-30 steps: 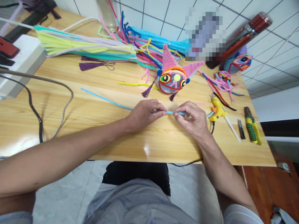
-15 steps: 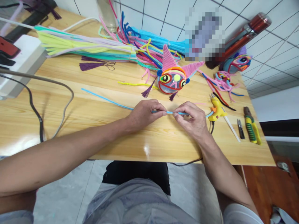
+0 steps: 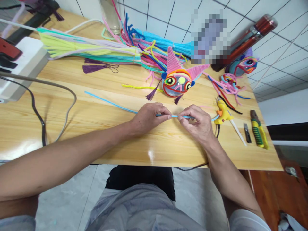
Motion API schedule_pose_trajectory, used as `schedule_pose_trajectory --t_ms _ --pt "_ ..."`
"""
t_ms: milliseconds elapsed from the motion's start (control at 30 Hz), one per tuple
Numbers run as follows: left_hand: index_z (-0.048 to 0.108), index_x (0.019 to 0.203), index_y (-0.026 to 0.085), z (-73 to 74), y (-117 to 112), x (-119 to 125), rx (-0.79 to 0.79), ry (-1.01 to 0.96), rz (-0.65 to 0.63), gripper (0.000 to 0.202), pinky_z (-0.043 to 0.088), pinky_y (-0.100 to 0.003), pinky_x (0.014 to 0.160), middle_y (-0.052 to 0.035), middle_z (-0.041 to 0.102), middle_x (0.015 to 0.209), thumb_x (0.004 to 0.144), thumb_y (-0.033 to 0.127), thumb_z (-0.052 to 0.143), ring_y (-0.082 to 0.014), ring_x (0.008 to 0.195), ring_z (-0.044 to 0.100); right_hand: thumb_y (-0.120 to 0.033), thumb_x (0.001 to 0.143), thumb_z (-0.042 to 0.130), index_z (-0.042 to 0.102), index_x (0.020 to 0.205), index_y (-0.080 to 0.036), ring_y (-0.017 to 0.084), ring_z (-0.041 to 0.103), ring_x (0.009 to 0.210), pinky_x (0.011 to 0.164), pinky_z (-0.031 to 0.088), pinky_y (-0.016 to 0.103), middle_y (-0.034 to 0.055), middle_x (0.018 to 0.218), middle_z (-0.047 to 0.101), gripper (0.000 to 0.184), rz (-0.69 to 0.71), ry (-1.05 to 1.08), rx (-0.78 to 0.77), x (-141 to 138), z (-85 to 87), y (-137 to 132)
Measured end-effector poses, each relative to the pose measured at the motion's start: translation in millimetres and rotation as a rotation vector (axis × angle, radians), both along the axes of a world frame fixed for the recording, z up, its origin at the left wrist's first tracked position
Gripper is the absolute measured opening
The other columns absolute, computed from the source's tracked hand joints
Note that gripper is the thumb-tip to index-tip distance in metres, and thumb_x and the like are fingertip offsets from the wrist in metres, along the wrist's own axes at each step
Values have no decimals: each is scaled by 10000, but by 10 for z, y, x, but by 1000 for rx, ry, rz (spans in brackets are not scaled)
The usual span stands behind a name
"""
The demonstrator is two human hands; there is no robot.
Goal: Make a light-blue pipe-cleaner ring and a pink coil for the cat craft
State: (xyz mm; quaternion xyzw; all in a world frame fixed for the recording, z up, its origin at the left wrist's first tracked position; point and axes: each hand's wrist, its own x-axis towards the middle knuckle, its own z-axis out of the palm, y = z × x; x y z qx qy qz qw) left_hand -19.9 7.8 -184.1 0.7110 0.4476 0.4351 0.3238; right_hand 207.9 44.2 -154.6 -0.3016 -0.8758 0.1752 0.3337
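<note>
A light blue pipe cleaner runs across the table through both hands. My left hand pinches it between thumb and fingers near its middle. Close by on the right, my right hand pinches the same pipe cleaner, with a short stretch showing between the fingertips. Its right end comes out past the right hand, beside the glue gun. Behind the hands stands a round mask-like ornament with pink pointed ears, ringed eyes and purple tassels.
Bundles of pipe cleaners lie along the back. At right are a yellow glue gun, small snips, pliers, a red flask and a second ornament. A white power strip and cables occupy the left.
</note>
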Motion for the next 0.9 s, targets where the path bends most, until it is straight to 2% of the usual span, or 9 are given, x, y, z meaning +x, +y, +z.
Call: schedule_pose_trajectory --t_ms 900 --pt "804 878 206 8 1 -3 -6 26 -2 87 513 -244 775 -2 760 828 910 180 727 -117 765 670 -222 910 681 704 844 -253 184 634 712 666 517 346 16 777 686 77 -31 -21 -30 -1 16 -15"
